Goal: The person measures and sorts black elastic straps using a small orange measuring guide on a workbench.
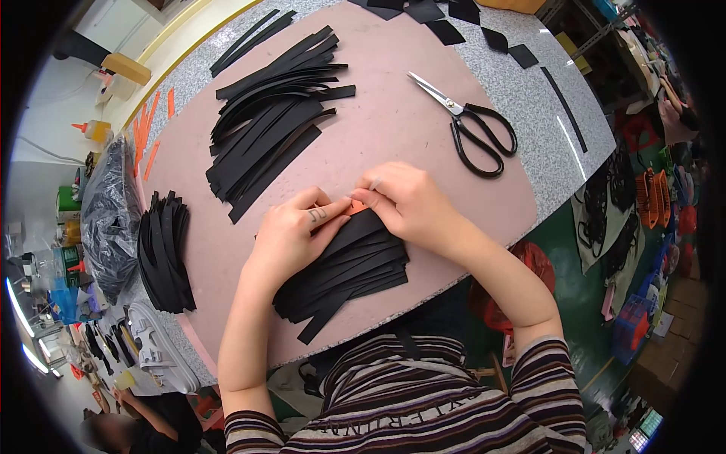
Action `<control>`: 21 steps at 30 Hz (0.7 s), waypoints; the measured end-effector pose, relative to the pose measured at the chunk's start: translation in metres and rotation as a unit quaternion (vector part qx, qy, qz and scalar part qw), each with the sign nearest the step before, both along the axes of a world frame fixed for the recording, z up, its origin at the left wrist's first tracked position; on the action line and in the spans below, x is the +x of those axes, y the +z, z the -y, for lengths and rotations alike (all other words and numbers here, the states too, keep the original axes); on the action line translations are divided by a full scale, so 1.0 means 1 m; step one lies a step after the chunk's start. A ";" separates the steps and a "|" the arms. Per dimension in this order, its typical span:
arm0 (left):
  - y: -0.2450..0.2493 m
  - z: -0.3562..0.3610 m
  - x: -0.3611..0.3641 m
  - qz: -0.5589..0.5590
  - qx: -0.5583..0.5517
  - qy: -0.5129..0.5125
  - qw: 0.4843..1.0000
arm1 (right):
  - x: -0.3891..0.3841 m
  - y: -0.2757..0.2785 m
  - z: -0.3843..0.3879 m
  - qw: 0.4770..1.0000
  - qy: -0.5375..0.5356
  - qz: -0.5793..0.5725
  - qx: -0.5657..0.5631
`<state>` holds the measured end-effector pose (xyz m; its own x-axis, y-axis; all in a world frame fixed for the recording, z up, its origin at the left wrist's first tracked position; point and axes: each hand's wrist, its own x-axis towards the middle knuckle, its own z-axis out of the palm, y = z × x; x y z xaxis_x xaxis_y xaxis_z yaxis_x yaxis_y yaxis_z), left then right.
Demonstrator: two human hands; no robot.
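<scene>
Both hands meet above a pile of black strips [352, 261] near the front edge of the pink mat [363, 129]. My left hand [299, 227] pinches one side of a small orange strip [358, 205], mostly hidden by fingers. On its other side, the fingertips of my right hand [404, 200] are closed on the same strip. A bigger heap of black strips [272, 113] lies further back on the mat. Black-handled scissors [469, 125] rest with blades apart to the right.
Another bundle of black strips [164, 253] lies at the left, below some loose orange strips [144, 129]. A filled plastic bag [110, 219] stands beyond the left edge. Black diamond-shaped pieces [446, 32] lie at the back. Another person [159, 424] is at lower left.
</scene>
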<state>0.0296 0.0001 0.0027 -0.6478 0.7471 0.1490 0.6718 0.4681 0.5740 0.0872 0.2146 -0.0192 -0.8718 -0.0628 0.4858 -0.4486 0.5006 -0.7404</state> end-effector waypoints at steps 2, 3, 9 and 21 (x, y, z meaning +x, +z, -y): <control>0.000 0.000 0.000 -0.010 -0.003 0.000 1.000 | 0.001 -0.002 -0.001 1.000 0.002 -0.003 0.023; -0.001 0.000 0.000 -0.017 -0.004 0.000 1.000 | 0.001 -0.002 -0.002 0.999 0.003 -0.004 0.036; -0.003 0.001 -0.001 -0.028 -0.003 -0.006 1.000 | -0.010 0.002 0.008 0.998 0.050 0.045 -0.015; 0.013 0.024 0.006 0.046 0.033 0.063 0.996 | -0.051 -0.026 0.005 0.955 0.030 -0.056 0.290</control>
